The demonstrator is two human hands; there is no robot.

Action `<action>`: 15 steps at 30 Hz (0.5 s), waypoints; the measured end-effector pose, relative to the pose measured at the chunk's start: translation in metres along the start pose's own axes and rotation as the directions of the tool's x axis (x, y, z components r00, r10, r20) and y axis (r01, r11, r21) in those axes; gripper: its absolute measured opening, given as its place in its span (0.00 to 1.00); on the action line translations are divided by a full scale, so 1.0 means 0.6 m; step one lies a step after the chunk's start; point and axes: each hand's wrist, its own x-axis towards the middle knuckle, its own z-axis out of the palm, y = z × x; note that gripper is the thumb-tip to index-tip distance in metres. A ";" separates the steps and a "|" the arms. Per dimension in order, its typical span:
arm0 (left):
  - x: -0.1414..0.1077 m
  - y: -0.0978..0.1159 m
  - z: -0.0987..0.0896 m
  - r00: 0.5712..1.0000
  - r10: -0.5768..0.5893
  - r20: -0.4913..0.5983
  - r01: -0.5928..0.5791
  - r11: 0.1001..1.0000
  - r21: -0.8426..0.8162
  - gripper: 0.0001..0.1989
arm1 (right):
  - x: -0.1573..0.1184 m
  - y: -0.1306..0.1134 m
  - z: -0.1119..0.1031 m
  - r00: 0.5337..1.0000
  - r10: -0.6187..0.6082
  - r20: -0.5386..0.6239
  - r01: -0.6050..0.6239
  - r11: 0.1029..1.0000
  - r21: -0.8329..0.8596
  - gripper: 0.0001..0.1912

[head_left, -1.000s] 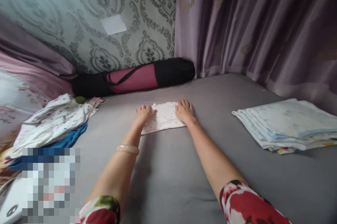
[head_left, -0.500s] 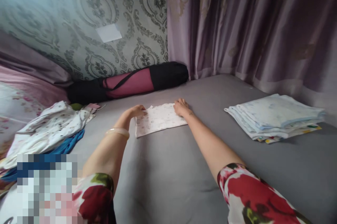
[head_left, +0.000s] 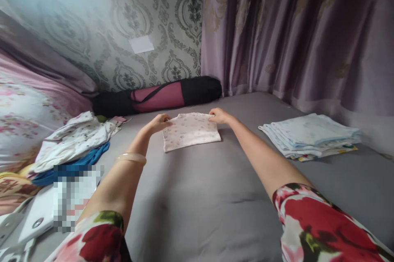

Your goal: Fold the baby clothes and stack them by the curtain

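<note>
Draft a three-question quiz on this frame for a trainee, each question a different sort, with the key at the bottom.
1. Multiple choice: What do the left hand and the right hand both hold?
A) the blue cloth
B) the white patterned cloth
C) the black and pink bag

2. True or false: The stack of folded cloths lies to the right of both hands, and neither hand touches it.

3. Fill in the missing word: A pale bangle circles the ______ forearm.

Key: 1. B; 2. True; 3. left
</note>
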 end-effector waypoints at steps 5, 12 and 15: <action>-0.037 0.049 -0.039 0.997 0.077 -0.001 -0.077 0.997 0.031 0.18 | -0.031 -0.005 -0.057 0.987 -0.132 -0.089 0.139 0.987 0.078 0.12; -0.098 0.072 -0.052 0.943 0.234 -0.235 -0.190 0.962 0.194 0.18 | -0.089 -0.027 -0.097 0.942 -0.242 -0.233 0.271 0.957 0.100 0.13; -0.152 0.066 -0.027 0.932 0.297 -0.208 -0.219 0.919 0.329 0.17 | -0.139 -0.023 -0.070 0.916 -0.318 -0.243 0.346 0.934 0.083 0.12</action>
